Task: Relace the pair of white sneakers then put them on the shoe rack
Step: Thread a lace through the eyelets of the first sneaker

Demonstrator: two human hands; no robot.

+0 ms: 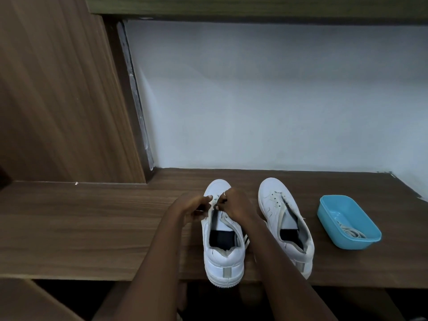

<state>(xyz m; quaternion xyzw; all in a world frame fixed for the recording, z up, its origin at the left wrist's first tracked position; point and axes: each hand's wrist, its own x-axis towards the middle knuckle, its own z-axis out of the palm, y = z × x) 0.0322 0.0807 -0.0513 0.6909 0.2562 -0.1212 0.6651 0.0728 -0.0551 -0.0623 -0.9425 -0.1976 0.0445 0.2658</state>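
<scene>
While both work the toe-end eyelets, left grip (196, 206) and right grip (234, 205) are each pinched closed on what looks like the lace (214, 203), too small to confirm. Left sneaker (222, 258) sits heel toward the person at the table (92, 228) edge, probably for reach. Right sneaker (275, 193) is just beside it, unlaced. Blue tub (324, 216) nearby holds the spare lace (352, 232).

Left hand (194, 208) and right hand (234, 205) are covering the front eyelets of the left sneaker (223, 258); I am failing to resolve what the fingertips are pinching. The right forearm is hiding part of the right sneaker (284, 218). The tub (335, 212) wall is masking part of the lace (352, 232). The bottom edge is cutting off both arms.
</scene>
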